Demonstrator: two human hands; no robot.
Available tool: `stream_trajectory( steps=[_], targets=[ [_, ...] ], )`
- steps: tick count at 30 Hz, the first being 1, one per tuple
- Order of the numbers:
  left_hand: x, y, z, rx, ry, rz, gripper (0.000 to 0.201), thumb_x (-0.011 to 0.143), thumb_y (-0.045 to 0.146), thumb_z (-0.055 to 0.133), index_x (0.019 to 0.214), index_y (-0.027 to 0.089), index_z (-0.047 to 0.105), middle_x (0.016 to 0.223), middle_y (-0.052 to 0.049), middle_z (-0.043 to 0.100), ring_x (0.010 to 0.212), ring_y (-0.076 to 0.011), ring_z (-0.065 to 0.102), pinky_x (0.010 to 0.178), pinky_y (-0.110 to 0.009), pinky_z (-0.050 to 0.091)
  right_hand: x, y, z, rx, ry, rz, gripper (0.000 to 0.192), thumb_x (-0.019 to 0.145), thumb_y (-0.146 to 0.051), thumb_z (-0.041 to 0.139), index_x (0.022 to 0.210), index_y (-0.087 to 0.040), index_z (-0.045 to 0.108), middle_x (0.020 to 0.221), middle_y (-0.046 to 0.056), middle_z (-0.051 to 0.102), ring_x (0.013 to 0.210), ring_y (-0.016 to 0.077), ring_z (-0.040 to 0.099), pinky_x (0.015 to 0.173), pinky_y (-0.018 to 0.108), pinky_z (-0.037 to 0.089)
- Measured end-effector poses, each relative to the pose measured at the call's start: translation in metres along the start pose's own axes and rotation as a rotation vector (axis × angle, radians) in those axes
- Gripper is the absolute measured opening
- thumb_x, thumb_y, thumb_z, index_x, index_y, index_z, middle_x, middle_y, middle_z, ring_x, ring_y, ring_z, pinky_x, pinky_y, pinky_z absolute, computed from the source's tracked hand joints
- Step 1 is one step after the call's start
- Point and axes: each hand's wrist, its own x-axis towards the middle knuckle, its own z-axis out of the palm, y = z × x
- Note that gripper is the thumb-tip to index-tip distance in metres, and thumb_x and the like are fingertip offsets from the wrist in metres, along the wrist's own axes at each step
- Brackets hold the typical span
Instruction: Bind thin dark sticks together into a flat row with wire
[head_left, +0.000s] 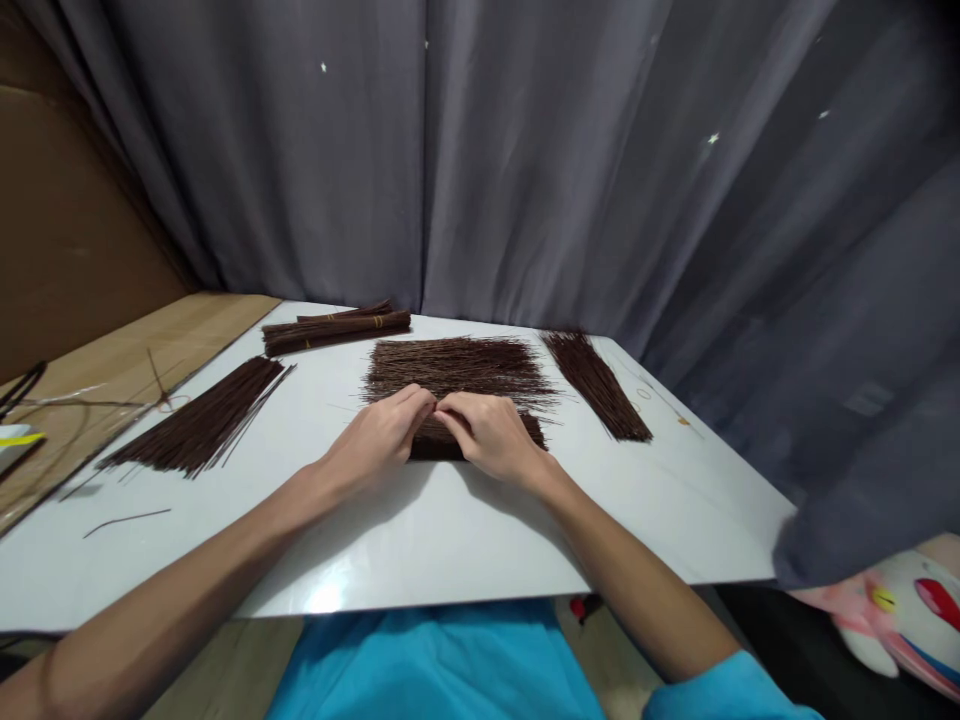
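Both forearms reach fwd over the counter (420, 540), converging. Left hand (382, 435) and right hand (491, 437) lie palm-down, fingertips meeting, fingers curled shut on a small bundle of brown sticks (439, 440) directly under them. Loose stick pile (457, 368) just beyond hands, touching bundle. More sticks well left (202, 425) and right (596, 385); tied bundles (337, 328) far-left beyond. Near counter edge bare, room betw. forearms. Curtain (525, 170) close behind.

Dark brown stick pile (457, 375) lies mid-table (thin, loosely fanned), near end bunched.
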Motion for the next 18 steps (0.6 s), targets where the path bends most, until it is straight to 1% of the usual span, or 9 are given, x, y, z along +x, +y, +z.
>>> stream_trajectory(
  steps=[2, 4, 7, 11, 14, 16, 18],
  targets=[
    [0.001, 0.003, -0.001, -0.088, 0.027, -0.04, 0.027, 0.113, 0.032, 0.041, 0.102, 0.019, 0.063, 0.097, -0.006, 0.067, 0.086, -0.0215, 0.063, 0.076, -0.033, 0.045, 0.0, 0.0, -0.001, 0.012, 0.008, 0.002, 0.017, 0.111, -0.026, 0.055, 0.11, -0.02, 0.072, 0.106, 0.007, 0.079, 0.093, 0.0201, 0.072, 0.08, 0.029, 0.045],
    [0.003, 0.006, -0.003, -0.198, 0.049, -0.092, 0.031, 0.112, 0.038, 0.044, 0.104, 0.019, 0.067, 0.099, -0.006, 0.071, 0.089, -0.0217, 0.065, 0.078, -0.033, 0.046, 0.0, 0.0, -0.001, 0.036, 0.013, -0.002, 0.017, 0.111, -0.027, 0.056, 0.111, -0.021, 0.072, 0.108, 0.006, 0.079, 0.095, 0.0202, 0.072, 0.081, 0.029, 0.046],
    [0.005, 0.006, -0.005, -0.338, 0.071, -0.148, 0.032, 0.11, 0.043, 0.05, 0.103, 0.019, 0.07, 0.096, -0.004, 0.073, 0.087, -0.0204, 0.065, 0.076, -0.031, 0.047, 0.0, 0.0, -0.001, 0.059, 0.012, -0.011, 0.019, 0.112, -0.028, 0.055, 0.111, -0.021, 0.072, 0.108, 0.006, 0.079, 0.095, 0.02, 0.072, 0.08, 0.028, 0.046],
    [0.007, 0.001, -0.004, -0.414, 0.099, -0.175, 0.03, 0.105, 0.043, 0.059, 0.097, 0.017, 0.071, 0.089, -0.004, 0.072, 0.08, -0.0186, 0.063, 0.069, -0.028, 0.046, -0.001, 0.0, 0.0, 0.03, 0.035, -0.011, 0.02, 0.112, -0.03, 0.055, 0.11, -0.021, 0.072, 0.105, 0.005, 0.079, 0.091, 0.0189, 0.071, 0.077, 0.027, 0.044],
    [0.007, -0.002, -0.003, -0.494, 0.122, -0.212, 0.033, 0.104, 0.046, 0.061, 0.095, 0.016, 0.071, 0.086, -0.004, 0.071, 0.074, -0.0167, 0.06, 0.063, -0.026, 0.044, -0.002, 0.001, 0.002, -0.014, 0.084, -0.018, 0.019, 0.112, -0.029, 0.055, 0.109, -0.021, 0.072, 0.103, 0.005, 0.078, 0.088, 0.018, 0.07, 0.074, 0.028, 0.041],
    [0.008, -0.003, -0.003, -0.534, 0.116, -0.23, 0.034, 0.103, 0.048, 0.063, 0.095, 0.016, 0.072, 0.085, -0.004, 0.071, 0.072, -0.0156, 0.058, 0.06, -0.025, 0.042, -0.002, 0.003, 0.003, -0.054, 0.116, -0.034, 0.021, 0.112, -0.03, 0.054, 0.107, -0.021, 0.073, 0.101, 0.005, 0.078, 0.085, 0.0177, 0.069, 0.072, 0.028, 0.04],
    [0.008, -0.004, -0.004, -0.538, 0.085, -0.238, 0.033, 0.101, 0.047, 0.066, 0.094, 0.016, 0.073, 0.085, -0.004, 0.071, 0.07, -0.0151, 0.058, 0.058, -0.024, 0.042, -0.002, 0.005, 0.003, -0.131, 0.143, -0.065, 0.026, 0.113, -0.033, 0.053, 0.102, -0.021, 0.074, 0.095, 0.005, 0.077, 0.08, 0.0175, 0.066, 0.071, 0.03, 0.037]
  ],
)
